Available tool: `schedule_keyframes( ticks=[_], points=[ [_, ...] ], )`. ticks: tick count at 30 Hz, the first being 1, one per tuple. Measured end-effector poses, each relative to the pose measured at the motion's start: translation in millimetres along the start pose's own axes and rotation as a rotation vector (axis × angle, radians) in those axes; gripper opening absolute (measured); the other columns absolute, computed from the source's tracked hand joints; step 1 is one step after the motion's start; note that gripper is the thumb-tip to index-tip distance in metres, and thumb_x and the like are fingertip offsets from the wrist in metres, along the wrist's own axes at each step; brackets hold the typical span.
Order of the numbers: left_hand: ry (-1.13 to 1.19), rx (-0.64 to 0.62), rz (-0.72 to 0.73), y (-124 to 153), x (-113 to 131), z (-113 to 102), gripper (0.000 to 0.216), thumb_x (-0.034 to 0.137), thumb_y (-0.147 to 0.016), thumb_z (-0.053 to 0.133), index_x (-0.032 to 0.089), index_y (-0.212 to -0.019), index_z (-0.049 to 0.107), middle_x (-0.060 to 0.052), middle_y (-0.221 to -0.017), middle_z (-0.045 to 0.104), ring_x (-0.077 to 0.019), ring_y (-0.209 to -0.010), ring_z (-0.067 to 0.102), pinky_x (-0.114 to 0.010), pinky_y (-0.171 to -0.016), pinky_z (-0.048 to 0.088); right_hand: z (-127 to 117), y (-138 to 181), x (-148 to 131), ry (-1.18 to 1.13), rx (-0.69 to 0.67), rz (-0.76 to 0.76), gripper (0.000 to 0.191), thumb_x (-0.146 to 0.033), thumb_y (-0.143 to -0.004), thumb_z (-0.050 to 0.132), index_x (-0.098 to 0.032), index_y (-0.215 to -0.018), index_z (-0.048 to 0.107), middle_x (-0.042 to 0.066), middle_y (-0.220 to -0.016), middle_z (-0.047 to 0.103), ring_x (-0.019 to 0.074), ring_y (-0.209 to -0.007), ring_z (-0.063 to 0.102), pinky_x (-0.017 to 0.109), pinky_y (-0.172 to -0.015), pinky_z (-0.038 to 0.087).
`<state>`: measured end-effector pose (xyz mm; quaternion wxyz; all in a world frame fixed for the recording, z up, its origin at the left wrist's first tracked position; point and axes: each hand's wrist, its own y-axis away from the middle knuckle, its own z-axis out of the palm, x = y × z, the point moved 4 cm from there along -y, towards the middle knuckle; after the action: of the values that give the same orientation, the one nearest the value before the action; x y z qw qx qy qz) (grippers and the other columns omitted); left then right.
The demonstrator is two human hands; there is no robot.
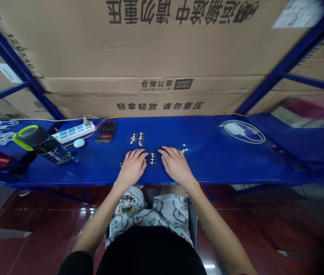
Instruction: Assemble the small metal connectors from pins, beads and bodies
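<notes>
My left hand [133, 166] lies palm down on the blue shelf top [207, 156], fingers stretched out and holding nothing. My right hand [175, 164] rests the same way a little to the right, flat and empty. Between the two hands sits a short row of small white-tipped metal parts [153, 159]. A larger cluster of the same small parts [137, 138] lies just beyond the left hand's fingertips. One stray part [121, 164] sits by the left hand's outer edge, and tiny white bits [184, 147] lie past the right hand.
A lying bottle with a green rim [43, 143], a white power strip [74, 131], a small white oval object [79, 143] and a dark box [106, 131] are at left. A coiled white charger cable [242, 130] lies at right. Cardboard boxes [162, 53] stand behind.
</notes>
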<state>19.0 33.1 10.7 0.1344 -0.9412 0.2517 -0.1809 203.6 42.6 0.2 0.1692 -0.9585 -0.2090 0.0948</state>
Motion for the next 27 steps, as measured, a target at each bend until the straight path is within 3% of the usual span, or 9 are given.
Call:
schedule_keyframes(
  ticks=[27],
  points=[
    [-0.018,-0.008,-0.008,-0.5,0.8,-0.1,0.034,0.018,-0.102,0.041,0.020,-0.130,0.060,-0.009,-0.141,0.060,-0.0275,-0.133,0.051,-0.047,-0.112,0.038,-0.6,-0.3,-0.8,0.015,-0.029,0.011,0.043,-0.021,-0.103,0.035,-0.014,-0.137,0.061,0.014,-0.144,0.060,0.0313,-0.131,0.052,0.049,-0.108,0.041]
  ],
)
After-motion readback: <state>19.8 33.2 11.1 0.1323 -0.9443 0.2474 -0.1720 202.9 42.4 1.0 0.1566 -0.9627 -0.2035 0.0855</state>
